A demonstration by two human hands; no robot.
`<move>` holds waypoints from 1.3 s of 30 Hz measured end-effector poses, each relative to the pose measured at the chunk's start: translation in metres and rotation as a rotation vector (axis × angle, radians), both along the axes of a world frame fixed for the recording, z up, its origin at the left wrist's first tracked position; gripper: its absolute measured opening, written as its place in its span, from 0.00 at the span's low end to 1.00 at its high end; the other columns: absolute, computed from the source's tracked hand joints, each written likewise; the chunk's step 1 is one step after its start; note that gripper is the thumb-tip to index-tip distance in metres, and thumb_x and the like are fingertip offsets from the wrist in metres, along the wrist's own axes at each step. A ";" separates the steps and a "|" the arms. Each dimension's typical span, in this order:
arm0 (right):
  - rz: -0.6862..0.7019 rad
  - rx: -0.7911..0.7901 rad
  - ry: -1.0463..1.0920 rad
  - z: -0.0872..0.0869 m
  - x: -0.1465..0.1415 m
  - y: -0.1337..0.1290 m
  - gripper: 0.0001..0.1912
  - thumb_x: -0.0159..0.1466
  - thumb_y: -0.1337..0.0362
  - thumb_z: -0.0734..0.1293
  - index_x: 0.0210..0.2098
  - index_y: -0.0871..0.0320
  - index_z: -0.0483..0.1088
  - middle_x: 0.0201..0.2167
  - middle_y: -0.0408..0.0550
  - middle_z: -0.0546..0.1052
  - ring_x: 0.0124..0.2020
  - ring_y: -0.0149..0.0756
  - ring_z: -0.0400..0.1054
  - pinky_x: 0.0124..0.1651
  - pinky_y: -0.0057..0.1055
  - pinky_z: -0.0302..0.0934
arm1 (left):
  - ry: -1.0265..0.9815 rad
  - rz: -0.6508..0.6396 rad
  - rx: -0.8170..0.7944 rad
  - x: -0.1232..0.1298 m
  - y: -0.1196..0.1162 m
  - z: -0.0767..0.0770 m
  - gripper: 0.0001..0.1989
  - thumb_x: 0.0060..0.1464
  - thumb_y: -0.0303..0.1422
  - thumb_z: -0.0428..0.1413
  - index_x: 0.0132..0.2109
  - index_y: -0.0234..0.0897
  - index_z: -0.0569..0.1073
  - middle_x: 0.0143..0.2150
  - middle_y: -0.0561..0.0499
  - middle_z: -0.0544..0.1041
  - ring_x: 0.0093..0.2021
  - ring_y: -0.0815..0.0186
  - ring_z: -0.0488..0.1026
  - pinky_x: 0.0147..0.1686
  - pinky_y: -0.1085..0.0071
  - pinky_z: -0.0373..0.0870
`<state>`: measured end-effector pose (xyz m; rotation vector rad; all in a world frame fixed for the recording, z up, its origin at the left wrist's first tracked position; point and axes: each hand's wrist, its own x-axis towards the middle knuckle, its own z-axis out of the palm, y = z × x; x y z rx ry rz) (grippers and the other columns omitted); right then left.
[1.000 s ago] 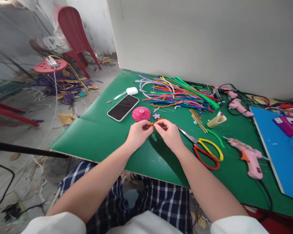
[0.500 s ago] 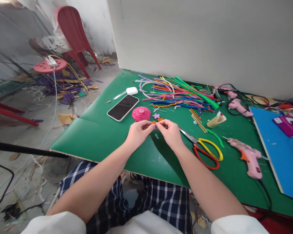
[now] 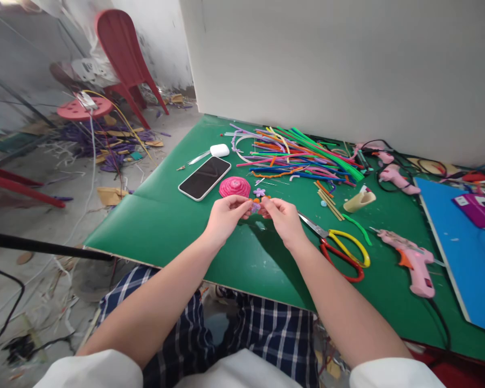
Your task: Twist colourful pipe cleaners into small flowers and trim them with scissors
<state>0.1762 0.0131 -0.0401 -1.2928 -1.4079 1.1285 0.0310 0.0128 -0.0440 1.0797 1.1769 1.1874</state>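
My left hand (image 3: 228,214) and my right hand (image 3: 281,215) meet over the green table, fingertips pinched on a small purple and orange pipe-cleaner flower (image 3: 256,206). Fingers cover much of it. Just beyond lies a second purple flower (image 3: 259,192), flat on the table. A pink coiled pipe-cleaner disc (image 3: 235,187) sits beyond my left hand, near a phone (image 3: 205,178) with a dark screen. To the right of my right hand, scissors (image 3: 343,249) with yellow and red handles rest with their blades toward it.
A heap of coloured pipe cleaners (image 3: 299,156) covers the table's back. At the right are a pink glue gun (image 3: 413,258) with its cord, a beige cup-like holder (image 3: 359,200) and a blue board (image 3: 464,253). A white case (image 3: 219,150) lies behind the phone.
My fingertips have moved slightly apart, showing more of the purple flower between them. Both hands stay in nearly the same place, and the things on the table lie as before.
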 end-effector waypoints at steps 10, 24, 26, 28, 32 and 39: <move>0.029 0.096 -0.229 0.003 0.001 -0.003 0.10 0.56 0.59 0.63 0.28 0.59 0.71 0.24 0.44 0.75 0.26 0.32 0.67 0.31 0.29 0.59 | 0.174 -0.091 0.067 -0.002 -0.002 0.001 0.16 0.45 0.42 0.58 0.38 0.35 0.75 0.32 0.48 0.78 0.33 0.63 0.75 0.28 0.72 0.70; 0.052 -0.038 0.013 -0.005 0.001 0.002 0.14 0.54 0.53 0.66 0.30 0.59 0.72 0.27 0.46 0.75 0.29 0.33 0.68 0.35 0.30 0.63 | 0.017 -0.032 -0.032 -0.001 -0.002 0.004 0.13 0.44 0.35 0.59 0.38 0.34 0.74 0.28 0.49 0.77 0.32 0.64 0.75 0.25 0.76 0.68; 0.031 -0.041 0.012 -0.006 0.001 0.003 0.13 0.54 0.56 0.66 0.30 0.60 0.72 0.26 0.46 0.75 0.28 0.33 0.68 0.34 0.31 0.64 | 0.028 -0.039 -0.042 -0.001 -0.003 0.004 0.13 0.45 0.35 0.58 0.39 0.34 0.74 0.28 0.49 0.77 0.31 0.64 0.75 0.23 0.76 0.67; 0.012 -0.058 0.020 -0.007 0.002 0.004 0.12 0.54 0.57 0.66 0.29 0.60 0.72 0.25 0.46 0.75 0.27 0.33 0.68 0.33 0.32 0.64 | 0.051 -0.036 -0.038 -0.001 -0.002 0.004 0.13 0.47 0.36 0.56 0.39 0.34 0.74 0.29 0.49 0.77 0.31 0.64 0.75 0.22 0.77 0.67; 0.024 -0.043 -0.005 -0.008 0.003 0.005 0.11 0.54 0.59 0.65 0.31 0.60 0.74 0.28 0.47 0.77 0.29 0.34 0.69 0.35 0.32 0.64 | 0.070 -0.032 -0.010 0.000 -0.002 0.003 0.15 0.47 0.40 0.57 0.39 0.34 0.75 0.31 0.48 0.76 0.32 0.65 0.74 0.22 0.77 0.68; 0.084 0.014 -0.074 -0.008 0.001 0.003 0.13 0.56 0.61 0.63 0.38 0.58 0.74 0.35 0.49 0.78 0.36 0.37 0.71 0.38 0.33 0.64 | 0.013 -0.039 -0.022 -0.001 -0.002 0.002 0.19 0.42 0.35 0.61 0.43 0.33 0.72 0.27 0.51 0.75 0.28 0.69 0.72 0.27 0.74 0.71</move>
